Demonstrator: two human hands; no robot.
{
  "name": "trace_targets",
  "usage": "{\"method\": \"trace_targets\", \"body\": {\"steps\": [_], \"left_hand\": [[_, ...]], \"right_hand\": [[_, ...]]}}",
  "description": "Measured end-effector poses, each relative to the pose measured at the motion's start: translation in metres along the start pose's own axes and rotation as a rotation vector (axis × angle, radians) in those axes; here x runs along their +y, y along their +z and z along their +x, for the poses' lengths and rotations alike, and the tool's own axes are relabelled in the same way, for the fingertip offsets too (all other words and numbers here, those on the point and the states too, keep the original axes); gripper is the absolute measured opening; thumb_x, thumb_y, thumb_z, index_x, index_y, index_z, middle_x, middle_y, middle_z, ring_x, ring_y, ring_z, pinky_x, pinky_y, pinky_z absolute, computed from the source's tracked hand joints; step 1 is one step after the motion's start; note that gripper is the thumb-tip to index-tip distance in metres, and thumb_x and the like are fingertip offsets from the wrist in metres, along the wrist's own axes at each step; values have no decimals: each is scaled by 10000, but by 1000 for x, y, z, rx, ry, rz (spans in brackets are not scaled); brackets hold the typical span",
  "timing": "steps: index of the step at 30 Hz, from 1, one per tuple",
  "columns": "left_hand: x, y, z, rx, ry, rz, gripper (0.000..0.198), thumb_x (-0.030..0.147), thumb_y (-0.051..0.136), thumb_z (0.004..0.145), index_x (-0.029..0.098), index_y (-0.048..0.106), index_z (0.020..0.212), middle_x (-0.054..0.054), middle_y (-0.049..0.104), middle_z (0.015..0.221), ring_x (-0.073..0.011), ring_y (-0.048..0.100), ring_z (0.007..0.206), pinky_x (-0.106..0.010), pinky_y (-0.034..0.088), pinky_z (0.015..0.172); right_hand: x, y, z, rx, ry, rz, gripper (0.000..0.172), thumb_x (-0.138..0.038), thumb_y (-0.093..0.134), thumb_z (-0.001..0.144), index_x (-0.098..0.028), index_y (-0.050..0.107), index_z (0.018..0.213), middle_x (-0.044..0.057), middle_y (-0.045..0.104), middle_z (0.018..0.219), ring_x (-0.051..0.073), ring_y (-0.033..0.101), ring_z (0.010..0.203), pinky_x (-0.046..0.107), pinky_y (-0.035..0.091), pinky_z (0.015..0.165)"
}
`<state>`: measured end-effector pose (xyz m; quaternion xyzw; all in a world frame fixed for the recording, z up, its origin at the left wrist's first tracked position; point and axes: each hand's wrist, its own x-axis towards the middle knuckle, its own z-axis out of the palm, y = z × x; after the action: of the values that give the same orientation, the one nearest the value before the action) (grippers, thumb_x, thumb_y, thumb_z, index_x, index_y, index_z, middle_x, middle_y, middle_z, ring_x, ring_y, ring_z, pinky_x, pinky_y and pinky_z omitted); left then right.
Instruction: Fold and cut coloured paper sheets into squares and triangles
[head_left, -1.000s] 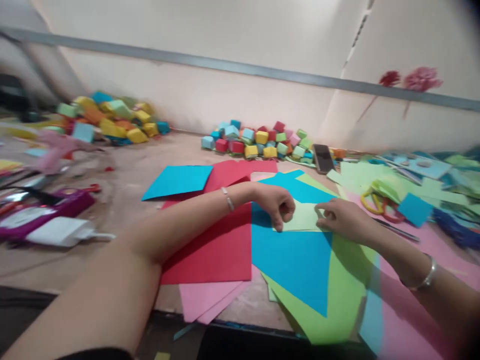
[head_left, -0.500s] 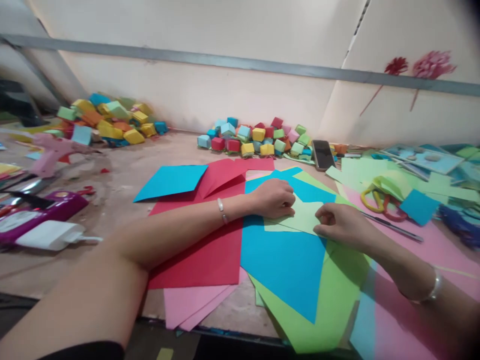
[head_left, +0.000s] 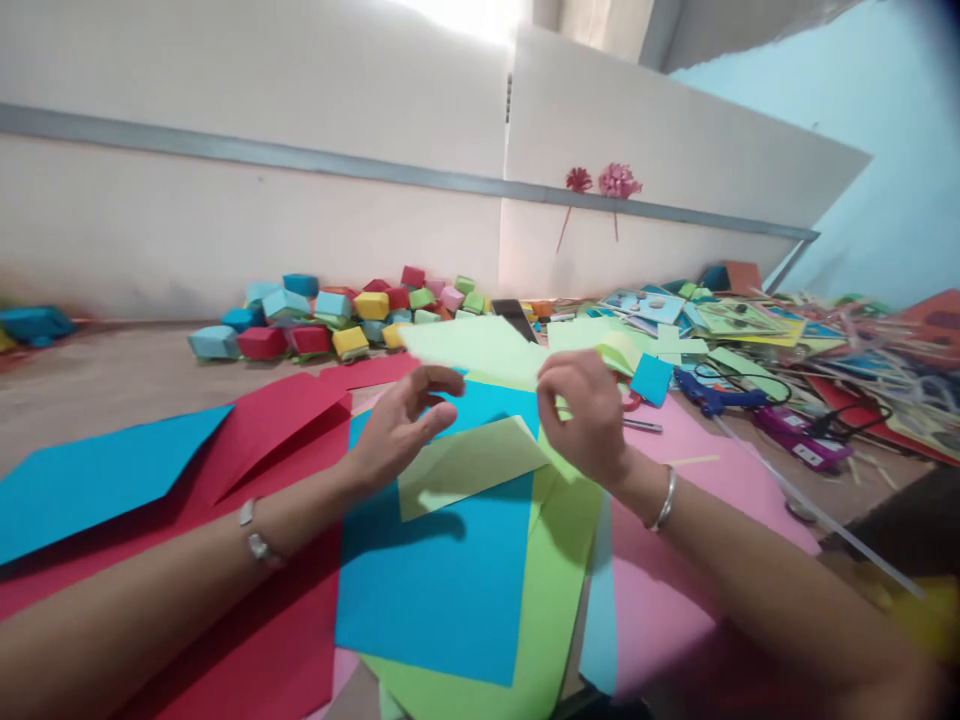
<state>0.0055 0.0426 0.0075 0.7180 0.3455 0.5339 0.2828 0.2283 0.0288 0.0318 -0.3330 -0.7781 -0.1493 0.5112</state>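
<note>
My right hand (head_left: 585,415) has its fingers curled and pinched on a pale green sheet (head_left: 472,348), which is raised behind both hands. My left hand (head_left: 409,425) hovers left of it, fingers apart and slightly bent, holding nothing. Under and between the hands a smaller pale green piece (head_left: 469,470) lies on a blue sheet (head_left: 435,590). Green paper (head_left: 559,600) sticks out from beneath the blue sheet. To the left, a red sheet (head_left: 277,610) lies below my left forearm.
Coloured paper cubes (head_left: 371,305) are heaped along the white wall. A blue sheet (head_left: 112,480) rests on red paper at left. Pink paper (head_left: 660,560), a cutter (head_left: 643,426), a blue glue gun (head_left: 716,393) and a purple power strip (head_left: 806,440) lie at right.
The view has turned to the right. My left hand has let go of the paper and opened. My right hand has lifted a pale green sheet, leaving a smaller piece on the blue sheet.
</note>
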Motion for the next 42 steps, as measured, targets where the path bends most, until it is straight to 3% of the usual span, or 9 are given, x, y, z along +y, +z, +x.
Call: {"method": "trace_targets", "body": {"steps": [2, 6, 10, 14, 19, 23, 31, 37, 42], "left_hand": [[3, 8, -3, -16, -254, -316, 541, 651, 705, 727, 165, 681, 963, -106, 731, 930, -261, 668, 852, -365, 548, 719], [8, 15, -2, 305, -504, -516, 445, 455, 852, 615, 166, 695, 915, -86, 756, 965, -246, 682, 870, -335, 579, 709], [10, 12, 1, 318, -571, -500, 360, 361, 852, 588, 181, 704, 863, -66, 751, 935, -226, 675, 800, -292, 564, 609], [14, 15, -4, 212, -571, -515, 359, 396, 850, 605, 186, 723, 868, -38, 734, 868, -187, 637, 746, -262, 527, 581], [21, 18, -7, 149, -584, -492, 358, 447, 866, 574, 180, 733, 772, -23, 697, 733, -147, 564, 609, -246, 451, 504], [19, 14, -3, 219, -614, -406, 347, 442, 867, 539, 173, 650, 571, 7, 581, 518, -109, 490, 491, -224, 360, 453], [14, 7, 0, 229, -685, -426, 339, 382, 878, 471, 168, 634, 569, 14, 583, 533, -110, 513, 501, -218, 381, 461], [12, 6, 4, 277, -676, -450, 294, 329, 865, 486, 168, 628, 549, 28, 553, 499, -96, 474, 494, -215, 398, 474], [10, 5, 3, 256, -676, -423, 298, 340, 881, 475, 173, 649, 560, 28, 560, 508, -99, 484, 503, -208, 388, 468]], "right_hand": [[-5, 6, -8, -154, -183, -109, 247, -93, 444, 918, -218, 544, 731, 62, 655, 842, 187, 517, 779, 346, 390, 719], [-15, 12, -16, -377, -173, 59, 197, -323, 545, 945, -209, 594, 793, 78, 663, 917, 198, 534, 820, 351, 390, 722], [-10, 7, -7, -233, 446, 432, 327, -514, 649, 843, -194, 600, 891, 77, 635, 938, 185, 565, 809, 330, 446, 713], [-1, 7, -1, -349, 890, 741, 362, -528, 676, 765, -183, 587, 828, 16, 592, 757, 148, 538, 675, 288, 416, 606], [-3, 9, -4, -352, 889, 811, 213, -366, 666, 720, -187, 569, 657, -13, 545, 664, 121, 463, 624, 271, 355, 573], [-2, 8, -2, -323, 920, 855, 127, -305, 663, 683, -186, 618, 685, -21, 561, 671, 106, 416, 605, 254, 304, 538], [3, 7, 0, -321, 962, 943, 68, -245, 637, 637, -182, 627, 661, -43, 528, 611, 81, 401, 548, 239, 295, 505], [20, 10, 4, -307, 1140, 987, 211, -358, 602, 690, -170, 658, 768, 4, 626, 640, 92, 513, 497, 232, 297, 447], [18, 11, 1, -345, 1097, 954, 287, -456, 650, 725, -175, 597, 701, -9, 592, 626, 77, 501, 500, 216, 282, 441]]}}
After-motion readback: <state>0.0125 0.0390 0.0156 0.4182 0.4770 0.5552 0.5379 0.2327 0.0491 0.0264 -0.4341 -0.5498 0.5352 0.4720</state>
